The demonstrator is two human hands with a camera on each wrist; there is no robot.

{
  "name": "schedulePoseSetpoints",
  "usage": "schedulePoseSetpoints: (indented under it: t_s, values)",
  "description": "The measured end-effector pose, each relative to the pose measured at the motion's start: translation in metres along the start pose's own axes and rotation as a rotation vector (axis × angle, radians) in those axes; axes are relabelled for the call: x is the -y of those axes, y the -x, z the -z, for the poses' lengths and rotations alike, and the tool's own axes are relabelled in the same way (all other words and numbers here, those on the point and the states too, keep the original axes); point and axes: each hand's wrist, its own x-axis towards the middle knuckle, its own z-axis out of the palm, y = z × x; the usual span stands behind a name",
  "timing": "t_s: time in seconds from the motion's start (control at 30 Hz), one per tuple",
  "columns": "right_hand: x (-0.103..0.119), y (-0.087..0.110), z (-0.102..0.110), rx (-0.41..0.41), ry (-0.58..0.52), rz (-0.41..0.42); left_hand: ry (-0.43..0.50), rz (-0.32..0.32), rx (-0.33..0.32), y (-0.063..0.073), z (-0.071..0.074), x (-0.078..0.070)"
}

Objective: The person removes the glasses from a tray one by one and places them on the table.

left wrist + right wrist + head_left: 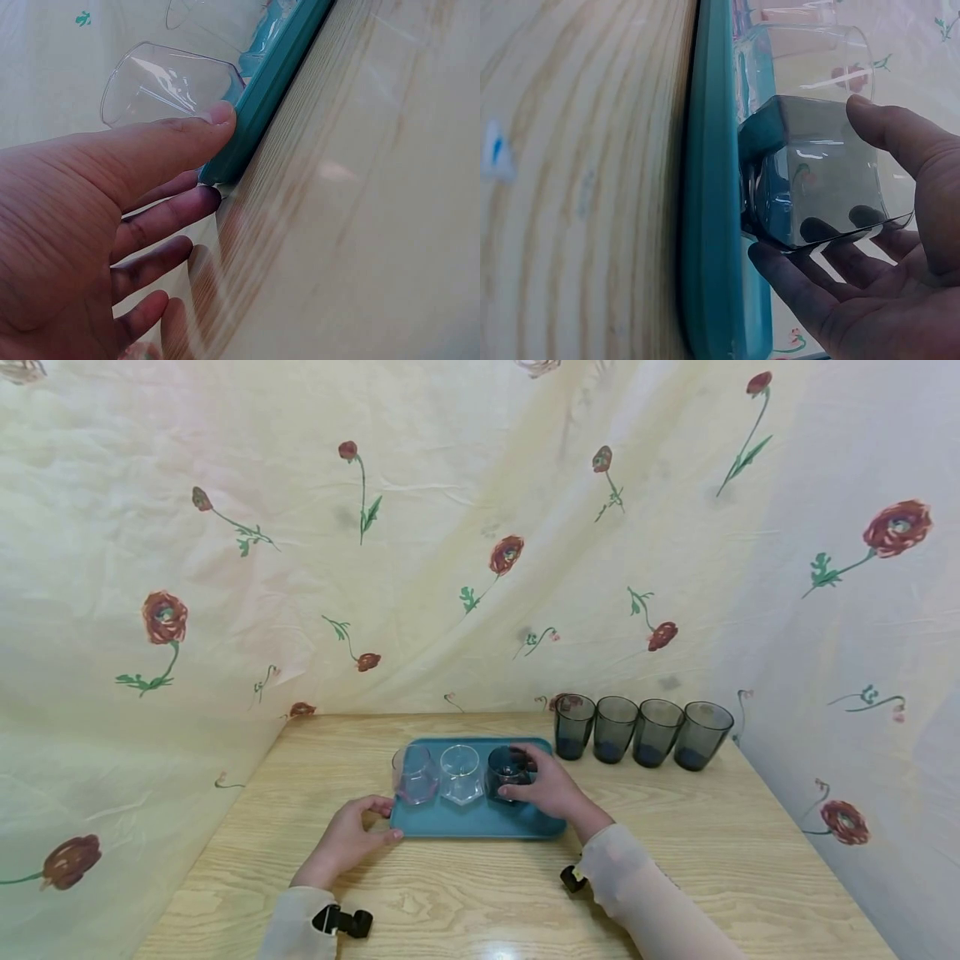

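Observation:
A blue-green tray lies on the wooden table with three short glasses in a row on it. My right hand grips the dark grey glass at the tray's right, thumb on one side and fingers round the other. In the right wrist view this dark glass has flat, angled sides and sits close over the tray. Beside it stand a clear glass and a faintly pink one. My left hand holds the tray's near left corner, its thumb on the rim and the other fingers spread.
Several tall grey tumblers stand in a row at the back right, the nearest just beyond the tray's far right corner. A flowered cloth hangs behind the table and along both sides.

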Motion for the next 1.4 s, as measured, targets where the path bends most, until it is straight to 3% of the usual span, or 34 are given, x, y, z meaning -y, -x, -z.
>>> schedulePoseSetpoints:
  t_s: [0.17, 0.4, 0.87, 1.03, 1.4]
  values:
    - [0.004, 0.003, 0.002, -0.034, -0.017, -0.025, -0.004, 0.005, 0.001, 0.000, 0.000, 0.000]
    - [0.001, 0.008, 0.011, -0.121, -0.044, 0.002, -0.006, 0.000, -0.001, -0.001, -0.001, 0.001]
    - [-0.012, 0.040, 0.052, -0.199, -0.041, 0.015, 0.000, 0.004, -0.002, 0.001, -0.001, -0.001]
    - [-0.022, 0.049, 0.064, -0.209, -0.060, -0.014, -0.001, 0.006, -0.006, 0.001, -0.001, -0.003]
    - [-0.042, 0.055, 0.074, -0.239, 0.015, -0.102, -0.013, -0.001, -0.002, 0.000, -0.002, 0.001]
